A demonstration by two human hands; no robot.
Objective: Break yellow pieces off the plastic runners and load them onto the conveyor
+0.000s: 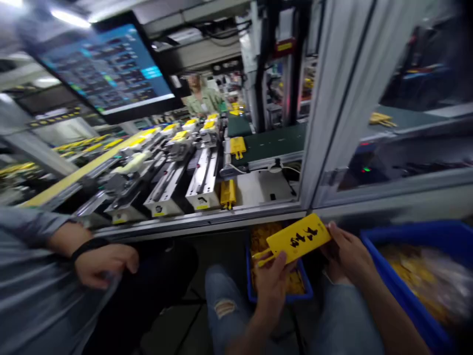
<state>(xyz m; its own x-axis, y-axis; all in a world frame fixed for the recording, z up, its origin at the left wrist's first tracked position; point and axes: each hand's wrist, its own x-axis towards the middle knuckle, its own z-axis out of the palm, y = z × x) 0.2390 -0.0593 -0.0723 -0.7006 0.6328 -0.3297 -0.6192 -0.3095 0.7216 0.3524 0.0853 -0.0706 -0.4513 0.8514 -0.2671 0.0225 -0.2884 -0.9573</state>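
Yellow tabbed piece [300,238] is over the central blue bin [305,292], its edges pinched by left hand [272,276] and right hand [350,250]. Apparent step: two-handed inspection; the next move calls for level support

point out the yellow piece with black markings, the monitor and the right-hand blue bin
Yellow piece with black markings [298,238], head view: middle of its marked face
Monitor [107,70], head view: middle of its screen
Right-hand blue bin [414,235], head view: its far wall
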